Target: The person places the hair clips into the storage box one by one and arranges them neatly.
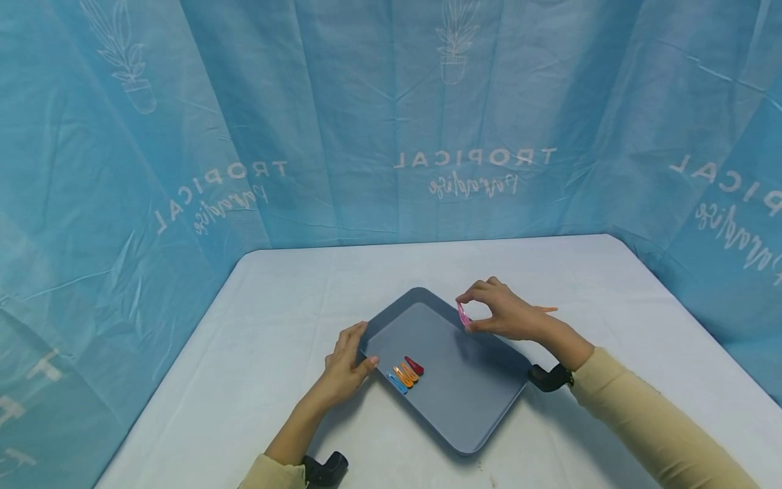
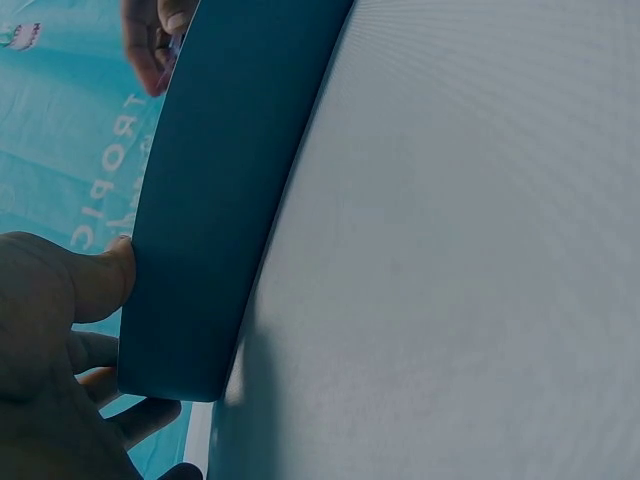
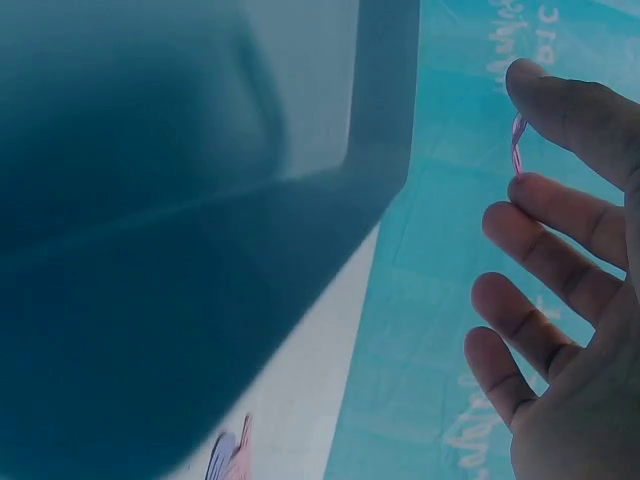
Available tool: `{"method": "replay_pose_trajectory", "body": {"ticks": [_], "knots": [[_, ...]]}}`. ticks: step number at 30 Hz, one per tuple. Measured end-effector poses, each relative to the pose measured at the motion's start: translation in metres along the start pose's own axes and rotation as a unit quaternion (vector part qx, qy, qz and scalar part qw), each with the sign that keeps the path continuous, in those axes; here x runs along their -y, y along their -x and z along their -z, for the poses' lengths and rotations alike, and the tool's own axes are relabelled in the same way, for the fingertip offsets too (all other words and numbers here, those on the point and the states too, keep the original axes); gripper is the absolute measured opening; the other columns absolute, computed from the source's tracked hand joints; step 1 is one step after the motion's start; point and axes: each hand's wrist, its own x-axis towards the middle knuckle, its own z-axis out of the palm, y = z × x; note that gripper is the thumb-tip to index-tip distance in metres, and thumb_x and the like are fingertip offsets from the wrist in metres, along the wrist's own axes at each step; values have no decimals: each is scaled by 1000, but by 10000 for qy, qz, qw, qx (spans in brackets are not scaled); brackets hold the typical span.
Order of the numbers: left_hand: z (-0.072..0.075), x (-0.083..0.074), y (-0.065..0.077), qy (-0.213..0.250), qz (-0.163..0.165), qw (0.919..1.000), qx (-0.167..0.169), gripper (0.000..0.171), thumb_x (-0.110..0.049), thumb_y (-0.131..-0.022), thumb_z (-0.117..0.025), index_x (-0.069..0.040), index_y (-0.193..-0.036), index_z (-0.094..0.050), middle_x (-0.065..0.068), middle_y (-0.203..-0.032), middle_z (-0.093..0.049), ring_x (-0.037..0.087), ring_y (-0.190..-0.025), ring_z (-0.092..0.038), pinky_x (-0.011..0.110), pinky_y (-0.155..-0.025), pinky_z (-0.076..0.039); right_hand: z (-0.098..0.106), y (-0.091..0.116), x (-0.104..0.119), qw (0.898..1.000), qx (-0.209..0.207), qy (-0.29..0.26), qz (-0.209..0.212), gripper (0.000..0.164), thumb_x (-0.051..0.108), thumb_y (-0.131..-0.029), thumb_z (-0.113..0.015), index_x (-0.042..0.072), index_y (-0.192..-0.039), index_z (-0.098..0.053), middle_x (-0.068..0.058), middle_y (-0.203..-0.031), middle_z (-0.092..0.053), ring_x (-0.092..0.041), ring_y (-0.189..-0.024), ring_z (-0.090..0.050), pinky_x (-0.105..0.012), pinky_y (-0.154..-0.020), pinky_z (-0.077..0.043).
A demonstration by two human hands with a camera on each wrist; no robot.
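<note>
"Blue printed curtain (image 1: 342, 122) behind, white-covered table (image 1: 275, 292) below. What's in the head view?"

"Grey tray (image 1: 470, 407), holding a red clip (image 1: 414, 365), two orange clips (image 1: 406, 374) and a blue clip (image 1: 396, 383) beside its left wall. The right hand (image 1: 504, 312) pinches a pink clip (image 1: 463, 315) above the far-right rim."

"Risk?"

"Released there, it could hit the rim and tumble outside."

"Left wrist view?"

"The left hand (image 2: 50, 320) lightly clasps the tray's corner, thumb at the rim, fingers spread around. Uneven pressure might swivel the tray and jostle that row."

"And the right wrist view?"

"Thumb and forefinger grip the clip end to end; three fingers stretch free. Squeezed harder, it might spring away. A purple piece (image 3: 217, 456) lies beyond the tray; a lowered wrist could knock it."
</note>
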Motion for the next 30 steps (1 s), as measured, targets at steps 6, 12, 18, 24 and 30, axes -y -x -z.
{"method": "replay_pose_trajectory", "body": {"ticks": [6, 12, 18, 24, 30], "knots": [[0, 0, 0, 7, 20, 10000, -4, 65, -18, -93, -58, 0, -147, -26, 21, -149, -26, 42, -137, -27, 65, -98, -17, -9, -6, 7, 9996, 104, -99, 244, 48, 25, -78, -77, 16, -123, -62, -1, -121, -60, -19, -109, -46, -42, -89, -42], [0, 0, 0, 42, 38, 10000, 11, 65, -17, -93, -59, -1, -147, -26, 20, -149, -26, 42, -137, -27, 64, -98, -17, -18, -13, 16, 9981, 256, -153, 539, 49, 25, -79, -76, 14, -124, -61, -3, -121, -60, -20, -108, -46, -40, -87, -42], [0, 0, 1, 72, 19, 10000, 27, 66, -16, -92, -59, 0, -147, -26, 21, -149, -25, 42, -137, -26, 64, -98, -17, -29, -20, 21, 9964, 426, -129, 725, 48, 25, -80, -76, 14, -124, -61, -3, -121, -59, -19, -107, -46, -38, -87, -43], [0, -1, 1, 105, -33, 9999, 30, 66, -15, -92, -59, 1, -147, -25, 21, -149, -24, 43, -137, -26, 64, -98, -17, -37, -25, 28, 9954, 782, -220, 511, 49, 25, -81, -74, 13, -126, -60, -3, -127, -57, -20, -111, -44, -39, -90, -44], [0, 0, 0, 93, 5, 9999, 64, 66, -16, -93, -58, 1, -147, -24, 20, -150, -23, 41, -138, -25, 65, -99, -16, -47, -30, 31, 9937, 991, -160, 497, 48, 26, -81, -74, 12, -125, -61, -2, -125, -57, -20, -112, -44, -40, -92, -44]]}}
